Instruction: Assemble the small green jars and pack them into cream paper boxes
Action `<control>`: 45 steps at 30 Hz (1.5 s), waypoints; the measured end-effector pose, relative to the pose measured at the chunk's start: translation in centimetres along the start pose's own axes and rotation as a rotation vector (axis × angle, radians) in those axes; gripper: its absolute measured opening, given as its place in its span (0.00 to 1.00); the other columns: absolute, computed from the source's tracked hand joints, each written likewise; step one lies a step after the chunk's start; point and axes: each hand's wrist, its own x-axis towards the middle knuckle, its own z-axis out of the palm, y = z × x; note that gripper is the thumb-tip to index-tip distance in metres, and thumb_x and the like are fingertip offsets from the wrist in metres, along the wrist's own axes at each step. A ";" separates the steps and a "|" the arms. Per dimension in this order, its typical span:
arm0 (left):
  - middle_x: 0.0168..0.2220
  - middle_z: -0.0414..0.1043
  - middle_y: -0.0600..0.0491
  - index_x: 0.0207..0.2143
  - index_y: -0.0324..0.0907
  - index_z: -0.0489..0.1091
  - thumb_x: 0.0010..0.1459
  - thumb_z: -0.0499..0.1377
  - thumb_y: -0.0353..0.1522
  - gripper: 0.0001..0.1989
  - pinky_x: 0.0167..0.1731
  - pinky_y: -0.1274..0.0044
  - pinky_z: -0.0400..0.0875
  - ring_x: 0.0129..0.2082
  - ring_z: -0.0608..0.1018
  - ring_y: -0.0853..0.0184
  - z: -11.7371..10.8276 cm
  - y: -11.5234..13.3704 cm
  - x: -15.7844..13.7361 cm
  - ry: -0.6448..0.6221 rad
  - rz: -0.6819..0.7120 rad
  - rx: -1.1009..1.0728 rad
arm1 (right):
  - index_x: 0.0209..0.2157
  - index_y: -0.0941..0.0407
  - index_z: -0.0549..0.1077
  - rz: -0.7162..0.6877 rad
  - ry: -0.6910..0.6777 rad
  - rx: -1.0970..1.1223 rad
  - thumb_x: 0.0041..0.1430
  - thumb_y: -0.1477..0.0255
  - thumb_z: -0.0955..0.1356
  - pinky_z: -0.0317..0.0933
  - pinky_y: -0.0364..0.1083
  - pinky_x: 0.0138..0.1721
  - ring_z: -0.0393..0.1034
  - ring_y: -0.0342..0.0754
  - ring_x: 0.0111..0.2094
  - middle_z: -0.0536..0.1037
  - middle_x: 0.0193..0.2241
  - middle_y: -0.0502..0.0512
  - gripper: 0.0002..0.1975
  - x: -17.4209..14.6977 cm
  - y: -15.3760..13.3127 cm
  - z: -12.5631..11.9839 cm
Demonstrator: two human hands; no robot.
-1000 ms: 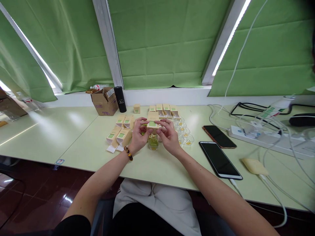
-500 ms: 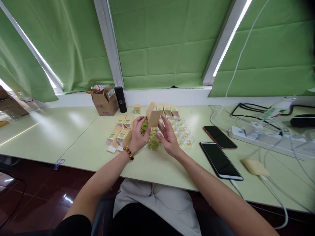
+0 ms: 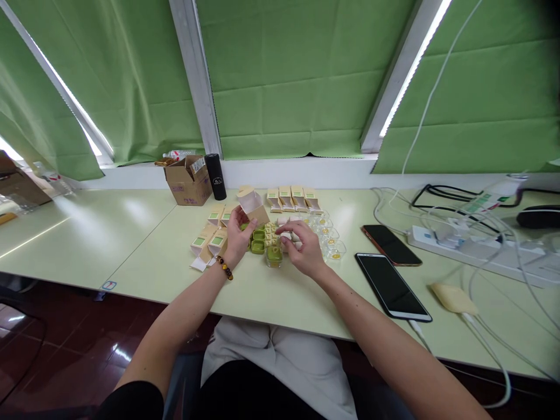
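One open, tilted, white-lined cream cardboard box [image 3: 259, 217] | inside desk [image 3: 144, 248] front edge | left hand [image 3: 238, 239] pinching it | right hand [image 3: 305, 249] curled, grip unclear

A black cylinder [image 3: 215, 177] stands beside a cardboard box [image 3: 189, 185], green blinds [image 3: 293, 87] behind.

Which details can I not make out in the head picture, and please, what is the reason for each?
All in the head view:
- Whether the right hand grips anything: its own fingers cover the spot.
- How the left hand's far fingers hold the open box: the box hides them.
- The lettering on the black cylinder: too small.
- The rest of the brown carton: cut off by the left edge.
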 end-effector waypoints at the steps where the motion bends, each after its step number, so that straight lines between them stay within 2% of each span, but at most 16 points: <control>1: 0.54 0.78 0.42 0.57 0.42 0.68 0.53 0.75 0.50 0.37 0.53 0.67 0.78 0.52 0.81 0.57 -0.1 0.1 0.1 0.009 -0.001 -0.013 | 0.41 0.51 0.77 -0.013 -0.045 -0.096 0.65 0.72 0.69 0.68 0.61 0.52 0.76 0.60 0.48 0.84 0.41 0.57 0.05 0.2 0.1 -0.4; 3: 0.55 0.78 0.42 0.55 0.42 0.70 0.52 0.75 0.48 0.35 0.52 0.67 0.78 0.52 0.81 0.57 -0.4 0.4 0.4 0.015 -0.007 -0.015 | 0.41 0.51 0.76 -0.028 -0.188 -0.240 0.61 0.73 0.71 0.64 0.61 0.53 0.75 0.61 0.48 0.85 0.41 0.56 0.07 0.6 0.0 -1.0; 7: 0.55 0.78 0.43 0.54 0.42 0.70 0.49 0.76 0.44 0.34 0.51 0.68 0.78 0.51 0.82 0.57 -1.1 0.8 1.0 0.004 -0.013 0.037 | 0.45 0.53 0.77 -0.019 -0.460 -0.400 0.60 0.70 0.75 0.59 0.61 0.54 0.73 0.61 0.50 0.86 0.43 0.57 0.12 0.8 -0.7 -1.5; 10: 0.53 0.79 0.44 0.52 0.42 0.72 0.47 0.76 0.41 0.32 0.53 0.67 0.77 0.51 0.81 0.57 -1.4 1.3 1.5 -0.035 -0.021 0.119 | 0.48 0.54 0.78 -0.028 -0.570 -0.472 0.58 0.68 0.77 0.58 0.60 0.54 0.73 0.63 0.52 0.86 0.43 0.59 0.16 0.6 -1.3 -1.2; 13: 0.50 0.82 0.46 0.51 0.42 0.74 0.46 0.76 0.37 0.29 0.55 0.65 0.74 0.51 0.81 0.56 -1.4 2.1 1.7 -0.062 -0.017 0.256 | 0.47 0.55 0.80 -0.027 -0.604 -0.490 0.58 0.68 0.77 0.58 0.59 0.54 0.73 0.63 0.52 0.86 0.42 0.60 0.15 0.6 -1.5 -1.1; 17: 0.48 0.83 0.47 0.52 0.41 0.76 0.46 0.74 0.33 0.28 0.51 0.66 0.73 0.48 0.81 0.57 -1.5 3.5 1.9 -0.148 -0.033 0.422 | 0.45 0.54 0.81 0.002 -0.499 -0.414 0.59 0.67 0.76 0.60 0.58 0.51 0.74 0.62 0.50 0.85 0.42 0.61 0.13 1.1 -0.8 -1.7; 24: 0.50 0.82 0.47 0.52 0.41 0.75 0.49 0.70 0.32 0.26 0.53 0.64 0.75 0.49 0.81 0.56 -2.0 4.4 1.1 -0.330 -0.037 0.514 | 0.46 0.51 0.81 0.014 -0.080 0.021 0.64 0.59 0.73 0.66 0.55 0.45 0.75 0.56 0.40 0.84 0.41 0.57 0.14 1.9 0.9 -3.9; 28: 0.53 0.81 0.45 0.57 0.42 0.73 0.53 0.71 0.35 0.28 0.55 0.62 0.74 0.52 0.81 0.54 -1.9 4.3 -0.8 -0.504 -0.051 0.596 | 0.49 0.51 0.81 0.014 0.160 0.190 0.65 0.55 0.72 0.65 0.53 0.40 0.73 0.54 0.39 0.84 0.42 0.57 0.18 1.7 0.6 -4.2; 31: 0.52 0.81 0.46 0.57 0.44 0.73 0.53 0.73 0.40 0.30 0.63 0.57 0.68 0.54 0.80 0.52 -1.5 4.1 -2.2 -0.646 -0.027 0.710 | 0.48 0.52 0.82 0.024 0.253 0.247 0.64 0.54 0.73 0.65 0.53 0.39 0.71 0.53 0.37 0.83 0.41 0.57 0.19 1.5 0.2 -4.0; 34: 0.52 0.81 0.47 0.56 0.45 0.73 0.54 0.73 0.41 0.28 0.69 0.53 0.59 0.55 0.79 0.50 -1.2 3.9 -2.9 -0.750 0.042 0.772 | 0.47 0.52 0.82 0.004 0.272 0.268 0.64 0.54 0.73 0.65 0.53 0.38 0.70 0.53 0.37 0.82 0.40 0.57 0.18 1.4 -0.2 -3.8; 38: 0.51 0.79 0.44 0.57 0.45 0.72 0.48 0.77 0.40 0.34 0.65 0.52 0.61 0.56 0.77 0.45 -1.2 3.4 -3.0 -0.759 0.085 0.783 | 0.47 0.52 0.82 -0.003 0.251 0.228 0.64 0.52 0.72 0.66 0.53 0.37 0.71 0.53 0.36 0.82 0.38 0.58 0.20 1.2 -0.5 -3.5; 41: 0.56 0.75 0.41 0.59 0.45 0.69 0.46 0.78 0.42 0.39 0.64 0.52 0.64 0.61 0.73 0.43 -1.4 3.3 -2.9 -0.692 0.123 0.711 | 0.47 0.52 0.82 0.012 0.253 0.194 0.64 0.49 0.71 0.67 0.54 0.36 0.71 0.53 0.34 0.82 0.38 0.58 0.23 1.1 -0.6 -3.3; 43: 0.58 0.72 0.40 0.58 0.46 0.69 0.53 0.75 0.43 0.33 0.63 0.53 0.66 0.62 0.73 0.46 -1.5 3.5 -2.9 -0.620 0.183 0.611 | 0.47 0.53 0.82 0.019 0.259 0.194 0.64 0.49 0.71 0.68 0.54 0.36 0.71 0.53 0.34 0.82 0.37 0.59 0.23 1.0 -0.6 -3.3; 45: 0.59 0.72 0.41 0.53 0.46 0.72 0.62 0.69 0.41 0.20 0.63 0.54 0.68 0.62 0.73 0.50 -1.6 3.8 -3.0 -0.573 0.269 0.523 | 0.47 0.53 0.82 0.021 0.265 0.204 0.64 0.50 0.72 0.68 0.54 0.36 0.71 0.53 0.34 0.82 0.37 0.59 0.22 1.0 -0.7 -3.2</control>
